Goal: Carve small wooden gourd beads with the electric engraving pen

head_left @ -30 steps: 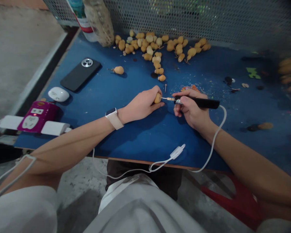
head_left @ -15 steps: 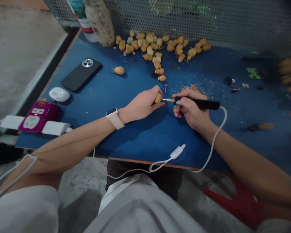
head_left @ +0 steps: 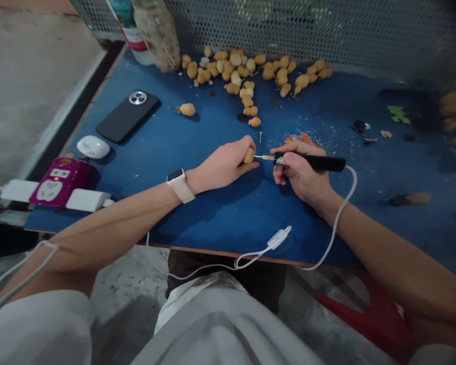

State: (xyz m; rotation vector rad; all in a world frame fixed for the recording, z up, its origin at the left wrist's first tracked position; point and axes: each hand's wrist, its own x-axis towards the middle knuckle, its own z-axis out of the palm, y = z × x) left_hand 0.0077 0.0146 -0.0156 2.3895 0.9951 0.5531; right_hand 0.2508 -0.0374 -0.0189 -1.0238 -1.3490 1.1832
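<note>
Where the hands work: blue surface (head_left: 228, 228), heap of small dried gourds (head_left: 235, 68) toward the mesh
Left hand (head_left: 222, 170): grip clamped on a small gourd (head_left: 249, 155), mid-surface
Right hand (head_left: 300, 175): grip closed around a corded engraving pen (head_left: 311, 162)
Metal bit (head_left: 264, 157): touching the gourd

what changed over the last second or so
Very little: everything sits slightly further right in the head view, so the head moved, not the things. Nothing was taken up or let go. The left hand still holds the small gourd, the right hand still holds the black electric engraving pen, and the gourd pile stayed put.
</note>
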